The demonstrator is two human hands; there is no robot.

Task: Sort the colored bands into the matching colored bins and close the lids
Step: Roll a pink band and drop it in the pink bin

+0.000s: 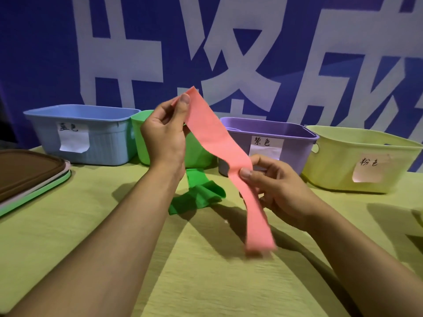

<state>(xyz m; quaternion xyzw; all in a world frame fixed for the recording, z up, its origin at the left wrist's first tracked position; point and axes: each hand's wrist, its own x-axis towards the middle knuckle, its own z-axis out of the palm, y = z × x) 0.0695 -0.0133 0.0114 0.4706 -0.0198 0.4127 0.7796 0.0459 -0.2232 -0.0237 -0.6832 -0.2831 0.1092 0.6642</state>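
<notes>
Pink band is held in the air over the table: left hand pinches its top end, right hand pinches mid-length. Risk, I think: the loose tail flops outside the yellow bin, which carries the pink label. Green band lies on the table; purple bin, blue bin and lid stack are nearby.
</notes>
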